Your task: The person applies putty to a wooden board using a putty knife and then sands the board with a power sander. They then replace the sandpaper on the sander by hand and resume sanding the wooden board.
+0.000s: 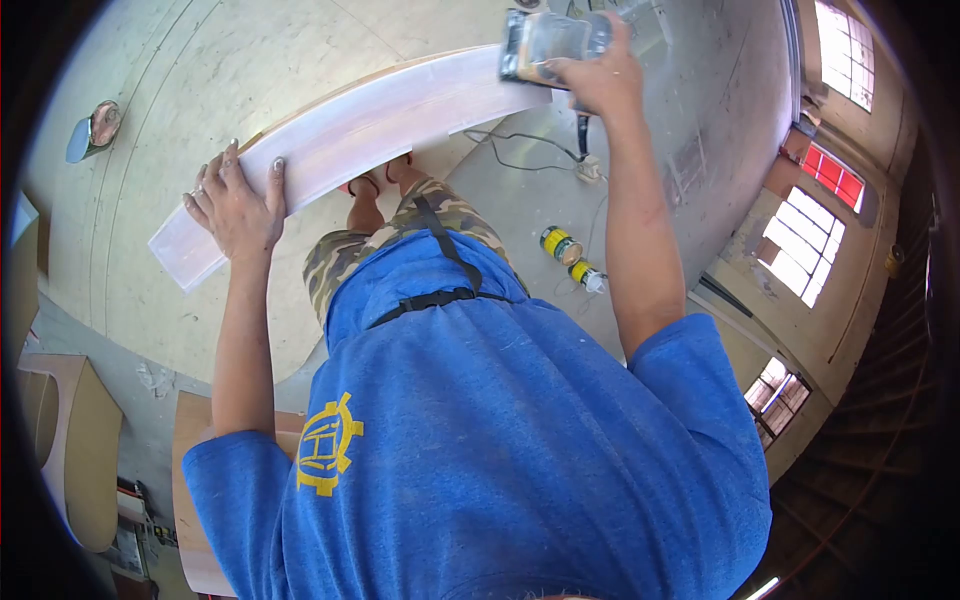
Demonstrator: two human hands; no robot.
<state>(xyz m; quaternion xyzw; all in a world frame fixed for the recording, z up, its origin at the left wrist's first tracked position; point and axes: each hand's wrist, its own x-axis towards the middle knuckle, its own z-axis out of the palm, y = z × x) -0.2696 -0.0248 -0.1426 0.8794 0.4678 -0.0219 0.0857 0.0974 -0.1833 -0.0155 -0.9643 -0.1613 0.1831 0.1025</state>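
A long, curved, pale panel stretches across the space in front of me, over my feet. Spread across its left part, my left hand rests on the surface with fingers apart. At the panel's far right end, my right hand grips a power sander, slightly blurred. The sander overlaps the panel's end in this view, and its underside is hidden. A dark power cord hangs below my right hand.
Two yellow-and-black cans stand on the floor at right of my legs. An opened tin is at far left. Cable loops lie beyond the panel. Curved wooden pieces stand at lower left; windows line the right wall.
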